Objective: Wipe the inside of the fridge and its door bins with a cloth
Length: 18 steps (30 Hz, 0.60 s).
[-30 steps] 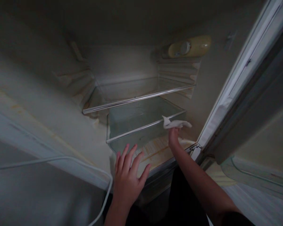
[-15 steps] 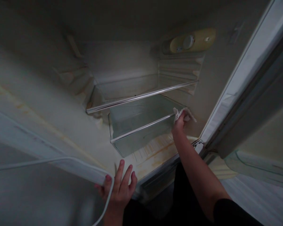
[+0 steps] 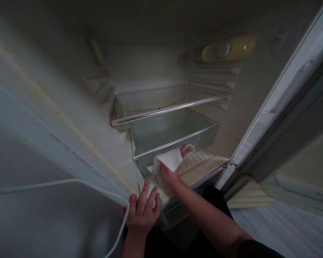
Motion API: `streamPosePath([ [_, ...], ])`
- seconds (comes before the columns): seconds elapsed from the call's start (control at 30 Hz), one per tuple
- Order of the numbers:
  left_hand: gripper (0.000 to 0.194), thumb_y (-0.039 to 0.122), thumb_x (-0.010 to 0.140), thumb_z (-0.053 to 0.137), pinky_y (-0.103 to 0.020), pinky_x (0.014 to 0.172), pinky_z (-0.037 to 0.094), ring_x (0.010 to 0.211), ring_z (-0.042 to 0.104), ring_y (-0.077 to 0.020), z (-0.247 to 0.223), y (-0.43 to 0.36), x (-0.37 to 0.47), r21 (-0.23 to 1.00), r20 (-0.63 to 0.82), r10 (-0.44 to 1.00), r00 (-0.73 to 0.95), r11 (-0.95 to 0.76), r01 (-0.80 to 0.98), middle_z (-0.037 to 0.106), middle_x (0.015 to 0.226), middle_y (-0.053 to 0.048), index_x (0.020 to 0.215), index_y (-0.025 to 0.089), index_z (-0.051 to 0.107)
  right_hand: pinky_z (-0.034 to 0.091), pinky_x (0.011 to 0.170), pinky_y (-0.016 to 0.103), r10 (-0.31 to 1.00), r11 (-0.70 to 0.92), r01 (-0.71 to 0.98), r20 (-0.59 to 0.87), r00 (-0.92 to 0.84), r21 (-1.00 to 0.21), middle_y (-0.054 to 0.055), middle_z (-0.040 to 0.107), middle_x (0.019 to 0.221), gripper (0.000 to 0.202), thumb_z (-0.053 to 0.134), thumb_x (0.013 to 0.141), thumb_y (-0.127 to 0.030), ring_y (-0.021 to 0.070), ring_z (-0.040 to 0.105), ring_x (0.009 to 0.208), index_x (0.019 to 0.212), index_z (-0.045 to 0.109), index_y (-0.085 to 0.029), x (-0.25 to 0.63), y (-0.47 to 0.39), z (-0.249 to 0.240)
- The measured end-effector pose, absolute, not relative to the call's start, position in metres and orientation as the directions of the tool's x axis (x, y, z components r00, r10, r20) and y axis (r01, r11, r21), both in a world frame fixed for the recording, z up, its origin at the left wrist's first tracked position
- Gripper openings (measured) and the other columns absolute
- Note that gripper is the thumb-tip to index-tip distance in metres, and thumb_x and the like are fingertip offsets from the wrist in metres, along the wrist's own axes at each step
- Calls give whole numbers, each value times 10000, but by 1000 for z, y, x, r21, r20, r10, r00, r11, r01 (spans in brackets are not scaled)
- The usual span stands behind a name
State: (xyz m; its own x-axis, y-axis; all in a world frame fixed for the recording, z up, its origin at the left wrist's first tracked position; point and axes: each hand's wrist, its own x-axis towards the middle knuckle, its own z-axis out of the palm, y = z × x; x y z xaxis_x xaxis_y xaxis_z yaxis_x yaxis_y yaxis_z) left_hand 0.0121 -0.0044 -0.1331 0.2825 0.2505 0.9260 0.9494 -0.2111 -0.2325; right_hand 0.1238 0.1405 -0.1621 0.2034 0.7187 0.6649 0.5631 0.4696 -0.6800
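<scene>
In the head view my right hand (image 3: 172,175) is closed on a white paper towel (image 3: 170,158), which hides most of its fingers. The towel is inside the fridge, in front of the clear drawer (image 3: 174,141) and above the stained ribbed floor (image 3: 196,175). My left hand (image 3: 143,211) rests at the fridge's left front edge with its fingers spread. A white cable (image 3: 127,215) runs down across that hand's thumb side; whether the hand touches it I cannot tell.
A glass shelf with a shiny front strip (image 3: 172,109) spans the fridge above the drawer. On the right wall sits a yellowed control housing (image 3: 234,49) with a round dial. The open door (image 3: 290,143) stands at the right, with a clear door bin (image 3: 296,193).
My right hand has moved the paper towel from the drawer's right front corner leftward and down, to the front of the drawer. The left hand stays at the edge, fingers spread.
</scene>
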Motion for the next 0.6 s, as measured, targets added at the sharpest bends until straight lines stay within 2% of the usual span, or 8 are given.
streamPosePath([
  [0.07,390,246,776,804,-537,1285,40,1551,181,-251,-134,-5,12,-233,924,257,282,-205,951,677,1317,-35,1158,252,723,184,1146,738,626,504,701,772,107,-506,338,-192,1598,1157,634,874,-537,496,-200,1486,1571,-87,40,119,127,-161],
  [0.1,383,243,780,800,-540,1284,37,1551,180,-250,-134,-5,12,-233,924,260,281,-201,951,675,1321,-34,1155,255,723,193,1142,741,589,532,746,808,14,-400,335,-221,1592,1159,687,842,-498,519,-214,1470,1575,-25,47,119,124,-160],
  [0.13,380,237,782,797,-538,1283,37,1551,182,-249,-133,-5,11,-229,923,265,278,-199,953,676,1320,-34,1154,256,723,211,1149,726,552,573,771,826,-112,-278,322,-191,1607,1090,696,846,-452,519,-190,1479,1582,56,33,120,123,-158],
  [0.2,380,228,780,797,-525,1283,49,1549,188,-250,-132,-6,11,-228,923,264,279,-209,951,677,1317,-40,1153,250,724,247,1198,633,420,690,724,817,-395,-5,235,-8,1666,817,627,917,-366,439,-48,1538,1574,252,-58,125,125,-155],
  [0.27,381,224,778,798,-500,1282,74,1549,191,-247,-132,-5,12,-234,925,252,284,-211,949,652,1353,-33,1151,253,724,261,1245,487,228,793,558,731,-643,243,112,157,1677,563,499,996,-298,300,113,1559,1529,403,-143,130,130,-150],
  [0.33,379,217,774,798,-462,1280,100,1551,183,-239,-132,-4,12,-243,929,235,287,-199,949,598,1417,-9,1143,262,726,267,1254,374,86,830,408,636,-767,379,41,230,1664,491,401,1033,-246,197,193,1546,1516,442,-167,135,136,-141],
  [0.43,384,212,766,795,-427,1259,185,1535,240,-232,-134,-2,9,-252,931,225,287,-172,952,552,1463,2,1139,271,728,292,1241,350,68,846,362,593,-802,392,28,237,1660,533,391,1031,-196,161,181,1551,1564,370,-172,139,140,-122],
  [0.6,369,250,749,800,-452,1206,318,1407,473,-252,-139,1,1,-372,896,210,391,-126,920,590,1418,-45,1113,260,740,302,1242,363,166,914,333,536,-828,231,-10,232,1657,592,381,1017,-114,128,180,1550,1591,316,-245,155,139,-99],
])
